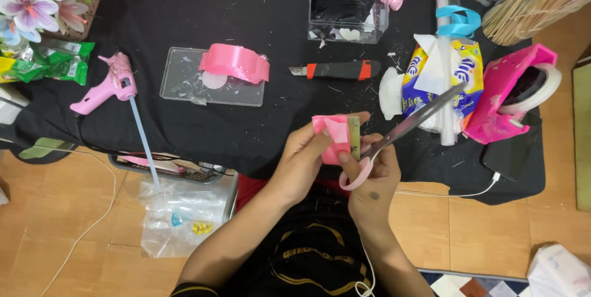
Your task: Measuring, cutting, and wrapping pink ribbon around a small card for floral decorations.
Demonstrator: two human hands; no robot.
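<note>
black-covered counter (pixel 258 14) fills the top of the view, crowded with craft bits. on it, at the right, a pink tape dispenser (pixel 508 91), beside it a blue and yellow packet (pixel 468 72); at the left a pink glue gun (pixel 108 88), and in the middle a clear tray (pixel 184 81) bearing a roll of pink ribbon (pixel 237 62), with an orange and black utility knife (pixel 338 70) just right of it. down at the near edge, left hand (pixel 305 158), fingers pinched on a small folded piece of pink ribbon (pixel 332 134), held above the counter's front edge. right hand (pixel 372 180) grips pink-handled scissors (pixel 400 134), blades pointing up-right, and its fingertip touches the ribbon piece
</note>
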